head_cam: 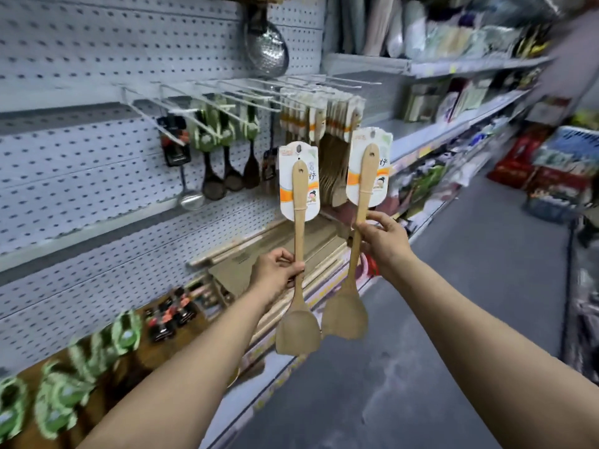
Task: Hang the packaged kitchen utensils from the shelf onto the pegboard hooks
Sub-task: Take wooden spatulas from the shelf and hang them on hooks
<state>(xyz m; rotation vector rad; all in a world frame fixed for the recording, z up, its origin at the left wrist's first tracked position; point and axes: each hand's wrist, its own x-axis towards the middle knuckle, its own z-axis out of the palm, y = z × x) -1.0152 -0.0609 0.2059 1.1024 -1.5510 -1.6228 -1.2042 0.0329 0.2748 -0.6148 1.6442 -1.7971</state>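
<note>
My left hand point(275, 270) grips the handle of a wooden spatula point(298, 322) with a white and orange card tag at its top, blade pointing down. My right hand point(384, 241) holds a second wooden spatula point(346, 314) of the same kind, slightly higher and to the right. Both are held upright in front of the grey pegboard point(81, 157). Long white hooks point(227, 92) stick out from the board. Several identical packaged spatulas point(324, 124) hang on the hooks just behind the two I hold.
Dark ladles with green tags point(223, 150) and a metal ladle point(191, 196) hang to the left. A steel skimmer point(265, 47) hangs above. The shelf point(291, 361) below carries rolling pins, green-tagged utensils point(64, 393) and black packs. The aisle floor point(453, 319) runs right, with a blurred person at far right.
</note>
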